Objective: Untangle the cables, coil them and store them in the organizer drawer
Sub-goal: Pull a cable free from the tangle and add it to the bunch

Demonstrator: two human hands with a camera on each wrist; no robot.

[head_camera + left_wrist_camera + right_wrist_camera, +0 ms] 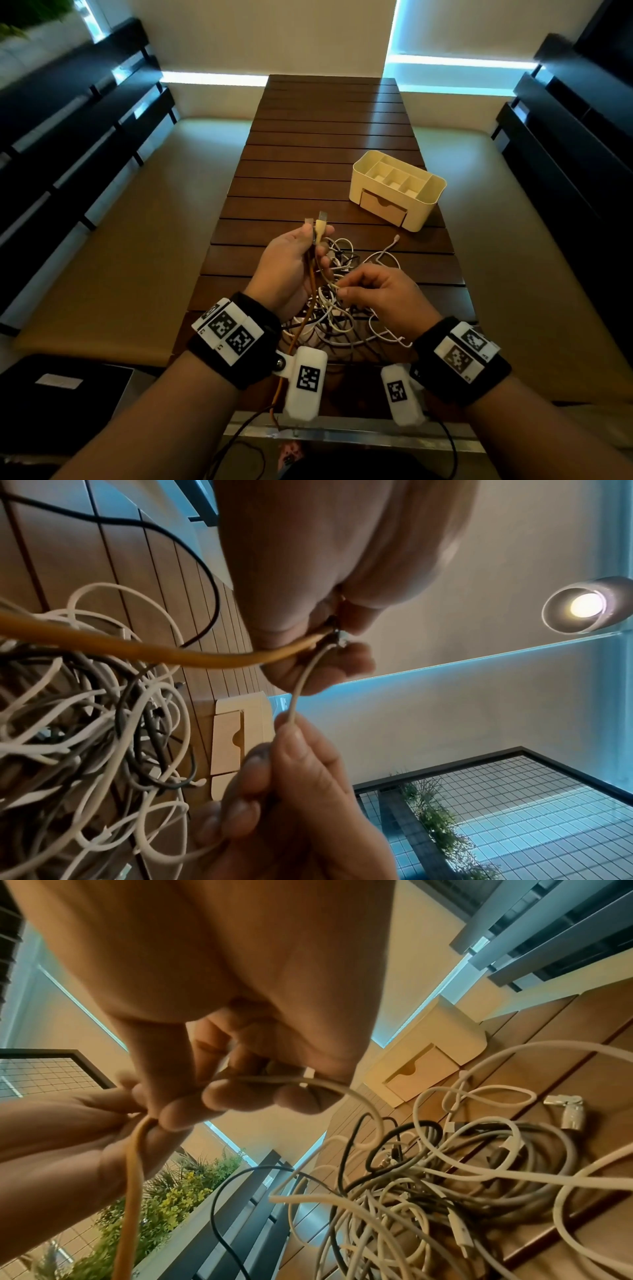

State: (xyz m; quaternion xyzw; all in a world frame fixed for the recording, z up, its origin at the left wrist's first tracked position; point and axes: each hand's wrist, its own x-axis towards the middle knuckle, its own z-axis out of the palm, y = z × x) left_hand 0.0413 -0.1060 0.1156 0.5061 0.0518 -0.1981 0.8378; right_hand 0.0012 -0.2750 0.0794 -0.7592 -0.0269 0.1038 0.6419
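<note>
A tangle of white, grey and black cables point(346, 311) lies on the wooden slat table point(325, 137) in front of me. My left hand point(317, 240) is raised above it and grips two cable ends, an orange cable point(310, 274) and a cream cable point(322, 228), with both USB plugs sticking up. My right hand point(340, 287) pinches the thin white cable point(301, 685) a short way below the left hand. The cream organizer point(397, 188) stands farther right, its drawer point(383, 207) closed. The wrist views show the tangle point(445, 1191) and the orange cable point(131, 1191) hanging down.
Padded benches point(137, 240) with dark slatted backs run along both sides of the table. A dark flat object point(61, 394) lies at the lower left. The table's metal front edge point(342, 437) is close to my wrists. A black cable point(171, 542) loops over the slats.
</note>
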